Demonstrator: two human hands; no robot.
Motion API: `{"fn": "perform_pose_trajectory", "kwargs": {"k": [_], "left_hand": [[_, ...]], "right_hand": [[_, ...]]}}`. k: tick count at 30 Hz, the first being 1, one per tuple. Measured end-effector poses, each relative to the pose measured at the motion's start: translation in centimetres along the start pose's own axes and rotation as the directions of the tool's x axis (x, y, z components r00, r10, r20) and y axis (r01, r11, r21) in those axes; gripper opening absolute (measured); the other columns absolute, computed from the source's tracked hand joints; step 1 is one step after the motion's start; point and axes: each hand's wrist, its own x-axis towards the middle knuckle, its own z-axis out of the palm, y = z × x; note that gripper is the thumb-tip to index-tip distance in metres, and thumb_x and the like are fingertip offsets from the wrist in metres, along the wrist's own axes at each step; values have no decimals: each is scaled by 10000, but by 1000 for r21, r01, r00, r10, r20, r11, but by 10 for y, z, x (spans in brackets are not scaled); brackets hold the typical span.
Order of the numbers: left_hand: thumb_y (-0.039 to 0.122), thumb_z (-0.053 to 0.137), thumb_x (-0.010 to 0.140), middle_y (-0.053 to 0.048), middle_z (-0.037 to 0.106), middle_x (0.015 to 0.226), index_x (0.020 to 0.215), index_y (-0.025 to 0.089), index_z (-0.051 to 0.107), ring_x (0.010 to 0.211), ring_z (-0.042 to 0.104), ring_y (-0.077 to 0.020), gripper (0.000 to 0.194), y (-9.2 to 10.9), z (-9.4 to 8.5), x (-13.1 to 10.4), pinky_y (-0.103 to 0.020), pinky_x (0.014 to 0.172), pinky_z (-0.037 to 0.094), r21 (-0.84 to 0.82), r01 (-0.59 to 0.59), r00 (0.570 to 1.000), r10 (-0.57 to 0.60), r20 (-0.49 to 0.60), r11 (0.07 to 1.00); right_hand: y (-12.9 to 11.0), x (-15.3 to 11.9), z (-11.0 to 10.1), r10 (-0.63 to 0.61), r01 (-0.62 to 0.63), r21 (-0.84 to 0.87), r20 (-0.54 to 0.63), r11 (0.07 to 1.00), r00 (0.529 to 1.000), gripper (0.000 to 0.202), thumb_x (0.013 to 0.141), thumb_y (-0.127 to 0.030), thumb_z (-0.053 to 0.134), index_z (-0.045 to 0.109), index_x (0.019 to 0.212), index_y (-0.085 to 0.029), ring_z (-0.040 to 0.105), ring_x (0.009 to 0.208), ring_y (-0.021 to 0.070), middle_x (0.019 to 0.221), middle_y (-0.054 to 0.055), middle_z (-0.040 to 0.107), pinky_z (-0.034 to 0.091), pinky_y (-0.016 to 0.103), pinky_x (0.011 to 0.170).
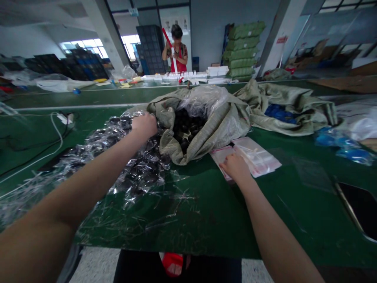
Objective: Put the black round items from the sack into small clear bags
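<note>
While left fingers point(151, 119) curl over wrapped pieces point(149, 177), right fingers point(228, 162) bend onto bags point(259, 157) edged by green tabletop point(212, 220), both grips unclear.

The sack point(226, 127) lies on the table point(218, 220) — packets point(149, 175) left of it, bags point(259, 157) and phone point(361, 208) right.

Both arms are bare and reach forward, converging toward each other with the hands well apart. The left forearm point(100, 179) runs diagonally up from the lower left, bent at the elbow, to the left hand point(145, 124), which extends farther forward than the other. Its fingers curl under in a loose fist, the fingertips hidden. The right forearm point(266, 216) rises from the lower right, angling inward. The right hand point(236, 166) is turned back-up, its fingers bent and directed forward and to the left.
</note>
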Motion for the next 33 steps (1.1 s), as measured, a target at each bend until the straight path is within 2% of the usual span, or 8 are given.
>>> {"fn": "perform_pose_trajectory", "kwargs": {"k": [6, 12, 19, 22, 25, 28, 31, 33], "left_hand": [[310, 442, 896, -146, 664, 1132, 1058, 169, 707, 958, 658, -271, 341, 41, 31, 4, -364, 822, 486, -100, -261, 965, 261, -19, 960], [419, 530, 827, -51, 721, 788, 873, 211, 760, 718, 635, -182, 314, 76, 53, 17, -246, 673, 431, -366, -421, 852, 500, 154, 830], [530, 676, 698, -6, 559, 500, 539, 194, 645, 505, 472, -134, 373, 75, 60, 11, -259, 536, 328, -526, -348, 832, 514, 208, 776], [525, 627, 766, -11, 603, 581, 657, 167, 689, 546, 493, -132, 379, 64, 53, 4, -259, 557, 345, -623, -229, 932, 352, 81, 748], [519, 593, 816, -40, 702, 814, 911, 148, 730, 700, 591, -155, 407, 58, 36, -12, -256, 668, 426, -793, -177, 979, 190, -79, 583], [527, 634, 798, -53, 725, 951, 1014, 168, 730, 825, 636, -195, 430, 68, 21, -43, -275, 770, 460, -828, -292, 932, 337, -133, 479], [516, 670, 774, -73, 732, 974, 1042, 186, 729, 874, 655, -237, 429, 85, 18, -75, -300, 817, 471, -749, -361, 881, 465, -80, 555], [513, 649, 795, -92, 726, 1035, 1078, 184, 716, 948, 655, -257, 439, 92, 21, -84, -316, 870, 472, -715, -346, 907, 411, -90, 608]], "right_hand": [[-4, -3, -3, 18, -18, -5, 46, 1000, 999, 350, 903, -313, 513, 727, 958, -41, 636, 1032, 350, 1031, 253, 675, 481, 414, 872], [-10, -6, -5, 110, -110, -5, 37, 994, 993, 339, 903, -209, 442, 732, 960, -42, 671, 971, 344, 982, 265, 697, 506, 398, 807], [-9, -7, -5, 141, -142, 8, 15, 990, 990, 300, 923, -237, 478, 717, 939, -57, 684, 936, 344, 971, 261, 695, 505, 402, 786], [-6, -6, -5, 154, -153, 22, -7, 988, 988, 336, 938, -307, 479, 727, 937, -80, 686, 905, 344, 949, 256, 699, 501, 409, 765], [-4, -5, -8, 199, -198, 48, -16, 979, 980, 379, 959, -342, 442, 736, 948, -104, 685, 892, 321, 933, 233, 707, 493, 395, 766], [-2, -3, -12, 219, -218, 100, -5, 971, 976, 391, 962, -331, 421, 740, 947, -106, 680, 916, 318, 931, 223, 711, 483, 389, 792], [-1, -4, -14, 247, -242, 129, -27, 962, 969, 336, 936, -251, 427, 732, 948, -111, 678, 928, 317, 948, 210, 714, 474, 385, 801], [1, -5, -16, 291, -277, 139, -90, 951, 952, 301, 915, -212, 435, 721, 960, -128, 679, 914, 307, 951, 190, 717, 470, 382, 797]]}}
